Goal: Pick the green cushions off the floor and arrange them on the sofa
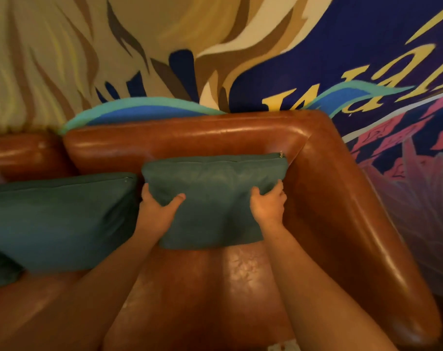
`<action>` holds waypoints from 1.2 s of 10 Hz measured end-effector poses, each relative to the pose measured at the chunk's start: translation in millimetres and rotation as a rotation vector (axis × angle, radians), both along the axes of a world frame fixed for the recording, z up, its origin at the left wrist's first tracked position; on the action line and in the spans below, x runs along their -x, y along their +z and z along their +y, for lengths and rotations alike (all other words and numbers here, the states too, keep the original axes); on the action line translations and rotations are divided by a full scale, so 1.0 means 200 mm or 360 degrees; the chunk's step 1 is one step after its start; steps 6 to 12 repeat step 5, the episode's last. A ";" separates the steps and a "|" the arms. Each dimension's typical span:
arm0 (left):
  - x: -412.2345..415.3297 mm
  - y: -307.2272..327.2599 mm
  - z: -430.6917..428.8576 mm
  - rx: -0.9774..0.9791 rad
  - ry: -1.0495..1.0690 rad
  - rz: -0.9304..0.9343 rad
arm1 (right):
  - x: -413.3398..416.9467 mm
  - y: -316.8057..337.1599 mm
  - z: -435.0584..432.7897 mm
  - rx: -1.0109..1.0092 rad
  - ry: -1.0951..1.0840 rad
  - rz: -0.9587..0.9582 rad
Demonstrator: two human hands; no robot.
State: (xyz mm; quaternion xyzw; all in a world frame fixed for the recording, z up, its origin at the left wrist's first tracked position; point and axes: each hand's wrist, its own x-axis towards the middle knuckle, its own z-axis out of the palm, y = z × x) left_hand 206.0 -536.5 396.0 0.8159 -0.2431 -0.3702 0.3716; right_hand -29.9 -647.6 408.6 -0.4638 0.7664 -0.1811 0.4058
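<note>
Two bare forearms reach up from the bottom edge, over the glossy brown leather seat of the sofa. The left hand clasps the lower left side of a green cushion, thumb laid across the front of the fabric and the fingers curled around behind it. The right hand grips the right side of the same cushion, thumb in front and fingers wrapped over the edge (both grips dent the cloth a little). The cushion stands upright against the backrest, in the corner where the backrest meets the sofa's right armrest; its zipped edge is on top, with a small metal pull at the upper right corner. Its lower edge sits at or just above the seat; whether it touches cannot be told.

Just beside it on the left, a second green cushion leans against the backrest, larger in view, its near corner close to the left wrist. A sliver of further green fabric shows at the left edge below it. Behind the sofa rises a painted wall in cream, tan, deep blue, yellow and pink.
</note>
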 end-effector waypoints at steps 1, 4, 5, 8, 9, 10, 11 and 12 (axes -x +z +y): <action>0.01 0.20 0.08 -0.0165 -0.0393 -0.0464 | -0.01 0.22 0.09 -0.0062 0.0380 0.0225; 0.12 0.59 0.51 -0.0570 -0.0787 -0.0983 | 0.10 0.68 0.44 -0.0068 0.0932 0.0518; 0.22 0.68 0.70 -0.0613 -0.0754 -0.1087 | 0.17 0.77 0.63 0.0012 0.1018 0.0528; 0.22 0.68 0.70 -0.0613 -0.0754 -0.1087 | 0.17 0.77 0.63 0.0012 0.1018 0.0528; 0.22 0.68 0.70 -0.0613 -0.0754 -0.1087 | 0.17 0.77 0.63 0.0012 0.1018 0.0528; 0.22 0.68 0.70 -0.0613 -0.0754 -0.1087 | 0.17 0.77 0.63 0.0012 0.1018 0.0528; 0.22 0.68 0.70 -0.0613 -0.0754 -0.1087 | 0.17 0.77 0.63 0.0012 0.1018 0.0528; 0.22 0.68 0.70 -0.0613 -0.0754 -0.1087 | 0.17 0.77 0.63 0.0012 0.1018 0.0528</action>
